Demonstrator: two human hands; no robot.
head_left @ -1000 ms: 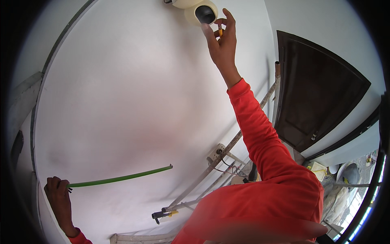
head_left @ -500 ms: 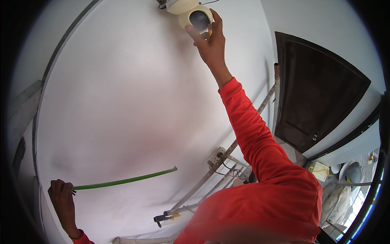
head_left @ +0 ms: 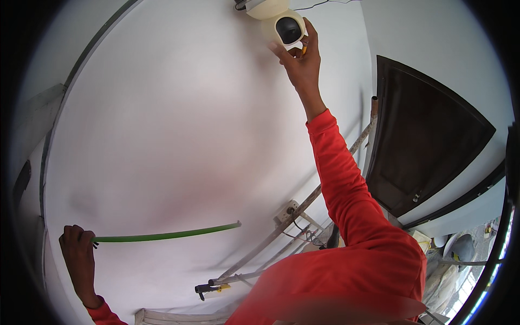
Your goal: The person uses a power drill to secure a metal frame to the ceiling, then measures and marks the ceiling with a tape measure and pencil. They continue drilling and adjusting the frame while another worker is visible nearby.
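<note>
High in the view, my right hand (head_left: 303, 64) has its fingers round the ball-shaped head of a white security camera (head_left: 273, 31) with a dark round lens face. A small yellow-orange thing (head_left: 304, 49) shows between those fingers; its kind is too small to tell. Far to the left, my left hand (head_left: 77, 248) is closed on one end of a long, slightly bowed green tube (head_left: 168, 236). Short dark ends stick out beside its fingers. The tube's other end, greyish, lies before the white wall.
A dark brown door (head_left: 430, 135) stands at the right. Rusty metal scaffold bars (head_left: 292, 216) slant past my red sleeve, near a wall socket (head_left: 287, 211) with a plug and cables. A black-and-yellow tool (head_left: 208, 290) hangs at a bar's end. Thin wires run above the camera.
The view has shifted, so the camera and my right hand appear further right and a little lower. The camera's lens face points more plainly this way. Both hands keep their hold.
</note>
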